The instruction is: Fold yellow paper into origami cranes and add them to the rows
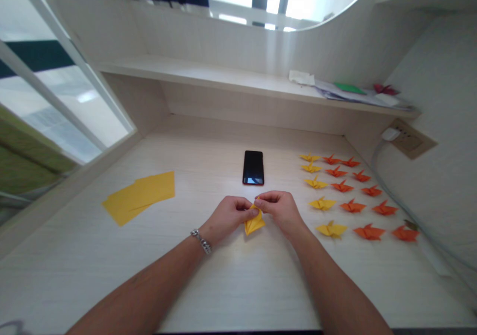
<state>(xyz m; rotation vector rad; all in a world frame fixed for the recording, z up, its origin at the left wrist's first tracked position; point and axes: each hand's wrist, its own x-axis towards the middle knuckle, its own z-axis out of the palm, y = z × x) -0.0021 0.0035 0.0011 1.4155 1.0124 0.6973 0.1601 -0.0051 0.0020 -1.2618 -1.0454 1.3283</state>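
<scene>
My left hand (228, 216) and my right hand (280, 209) meet over the middle of the pale wooden desk (208, 275). Both pinch the top of a partly folded yellow paper piece (254, 222) that hangs between them with its point toward me. A metal bracelet (201, 240) sits on my left wrist. Just beyond my fingers lies a black phone (253, 167), face up.
Yellow paper sheets (139, 196) lie flat at the left. Rows of folded yellow cranes (322, 203) and orange cranes (352, 206) line the right side. A shelf (223, 79) above holds papers (350, 92). A wall socket (408, 138) and cable are at the right.
</scene>
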